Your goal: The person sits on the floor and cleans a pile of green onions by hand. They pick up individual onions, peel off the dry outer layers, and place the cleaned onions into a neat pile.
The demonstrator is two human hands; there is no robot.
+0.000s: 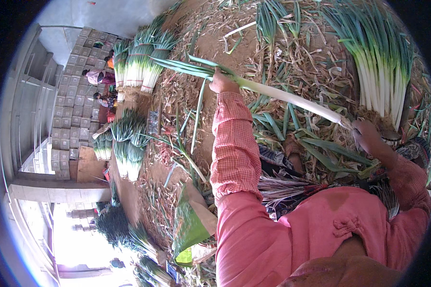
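Stretched between my hands is one long green onion, with a thick white shank and green leaves. My left hand is wrapped around it where the leaves begin, and the leaf tips point to the upper left. At the other end, my right hand has its fingers closed at the pale, stringy roots. Whether that hand also holds a tool cannot be seen. Close beyond the right hand stands a large sheaf of cleaned green onions, white ends toward me. Loose green leaves lie below the held stalk.
Dry husks and trimmings cover the earthen floor. Unpeeled green onions lie at the top. Tied bundles stand to the left, near several people and stacked boxes. A green plastic sack lies beside my left arm.
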